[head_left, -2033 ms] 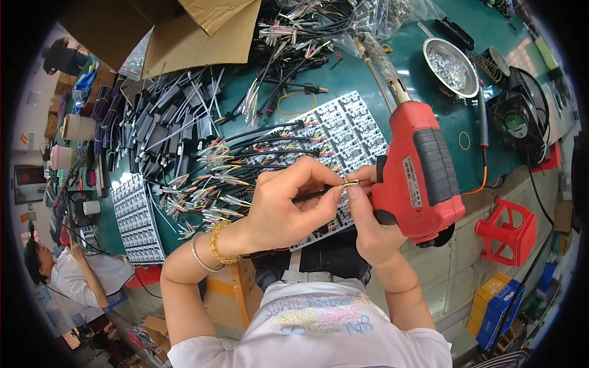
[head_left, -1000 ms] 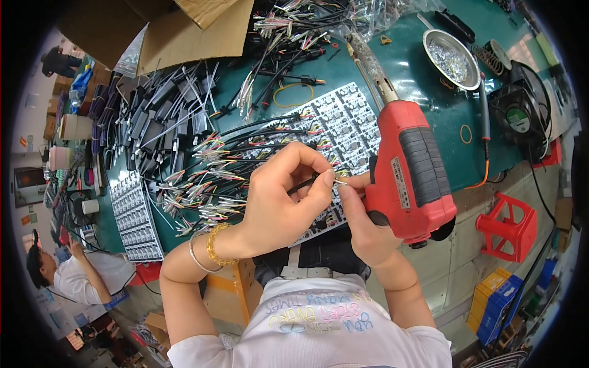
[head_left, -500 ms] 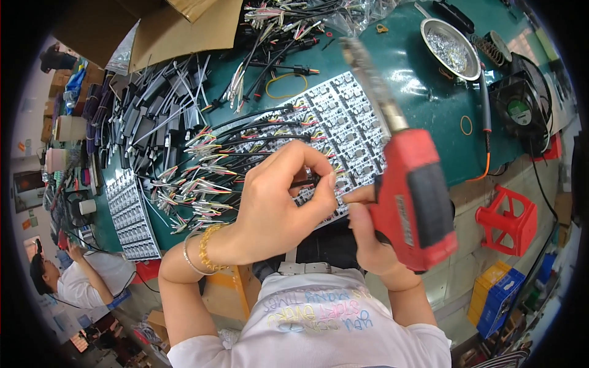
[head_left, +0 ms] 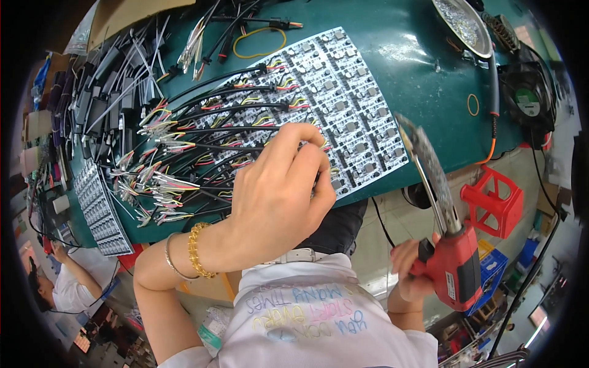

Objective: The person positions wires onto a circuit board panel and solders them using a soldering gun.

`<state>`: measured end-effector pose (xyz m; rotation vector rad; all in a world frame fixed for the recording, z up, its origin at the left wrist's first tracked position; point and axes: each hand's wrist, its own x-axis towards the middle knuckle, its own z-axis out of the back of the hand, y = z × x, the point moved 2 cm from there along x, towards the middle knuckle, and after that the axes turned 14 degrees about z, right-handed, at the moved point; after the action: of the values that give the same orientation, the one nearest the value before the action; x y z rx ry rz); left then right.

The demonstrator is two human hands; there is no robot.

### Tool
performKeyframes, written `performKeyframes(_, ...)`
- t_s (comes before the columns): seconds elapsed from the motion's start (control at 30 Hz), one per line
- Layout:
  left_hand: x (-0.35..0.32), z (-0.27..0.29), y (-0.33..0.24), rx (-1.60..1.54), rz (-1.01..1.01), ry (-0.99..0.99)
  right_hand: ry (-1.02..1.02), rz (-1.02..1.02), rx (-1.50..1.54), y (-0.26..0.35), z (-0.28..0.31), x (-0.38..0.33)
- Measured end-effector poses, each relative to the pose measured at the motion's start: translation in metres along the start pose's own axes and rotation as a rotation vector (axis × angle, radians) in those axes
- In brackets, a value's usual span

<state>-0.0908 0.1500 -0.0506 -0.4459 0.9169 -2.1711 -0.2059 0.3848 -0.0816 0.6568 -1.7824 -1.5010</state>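
Note:
My right hand (head_left: 411,270) grips a red and black soldering gun (head_left: 454,270), its long metal nozzle tilted up and to the left, beyond the right edge of the circuit board panel (head_left: 351,110). Over the panel's near edge hangs my left hand (head_left: 279,184), fingers curled closed. Its fingertips are hidden, so whatever they pinch cannot be made out. Black cables (head_left: 233,109) lie in rows across the panel, their coloured wire ends on its small boards. The cables' other ends form a bunch of stripped, pale-tipped wires (head_left: 156,184) to the left.
A second panel (head_left: 101,208) lies at the left, near a heap of black parts and ties (head_left: 113,92). At the far right are a metal bowl (head_left: 463,27) and a black fan (head_left: 524,98). A red stool (head_left: 494,202) stands below. A co-worker (head_left: 73,282) sits at left.
My right hand has drawn the soldering gun right and toward me, off the panel. My left hand stays over the near edge, its fingers curled further. The view has shifted.

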Motion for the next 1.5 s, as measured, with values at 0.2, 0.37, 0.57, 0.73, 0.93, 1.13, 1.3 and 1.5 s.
performKeyframes(0.2,0.007,-0.001,0.000,0.072,0.089,0.024,0.038,-0.174,0.079,0.020,0.007,-0.012)
performKeyframes(0.37,0.009,-0.003,-0.002,0.097,0.083,0.024,0.028,-0.247,0.061,0.019,0.010,-0.021)
performKeyframes(0.57,0.009,-0.007,-0.003,0.131,0.022,-0.042,-0.018,-0.289,0.059,0.018,0.002,-0.015)
performKeyframes(0.73,0.008,-0.006,-0.001,0.148,0.028,-0.038,-0.035,-0.298,0.091,0.009,0.009,-0.017)
performKeyframes(0.93,0.010,-0.006,-0.003,0.153,0.020,-0.032,0.175,-0.422,-0.323,0.032,0.010,-0.019)
performKeyframes(1.13,0.010,-0.005,-0.002,0.144,0.009,-0.032,0.142,-0.304,-0.196,0.017,0.016,-0.027)
performKeyframes(1.3,0.009,-0.006,-0.001,0.162,0.014,-0.043,0.114,-0.237,-0.165,0.011,0.008,-0.027)
performKeyframes(1.5,0.009,-0.003,0.000,0.125,0.016,-0.003,0.125,-0.164,-0.213,0.014,0.001,-0.017)
